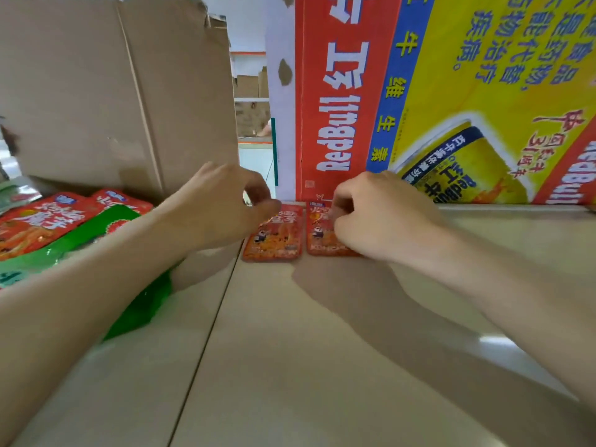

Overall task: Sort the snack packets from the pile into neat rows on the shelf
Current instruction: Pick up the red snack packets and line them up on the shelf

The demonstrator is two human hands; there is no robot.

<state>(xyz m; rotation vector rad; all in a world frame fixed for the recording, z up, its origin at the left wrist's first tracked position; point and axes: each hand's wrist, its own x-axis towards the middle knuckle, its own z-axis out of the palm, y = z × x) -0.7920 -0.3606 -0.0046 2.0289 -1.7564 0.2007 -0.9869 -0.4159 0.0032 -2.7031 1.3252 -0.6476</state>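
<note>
Shelf [290, 350] by carton [451, 91]: left hand [225, 208] pinches left red packet [274, 241], right hand [377, 217] the right packet [321, 245].

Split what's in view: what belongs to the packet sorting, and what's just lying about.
Job: left red packet, pinched by left hand; right red packet, gripped by right hand; pile of packets; shelf.
Lying about: brown cardboard box; Red Bull carton.
</note>
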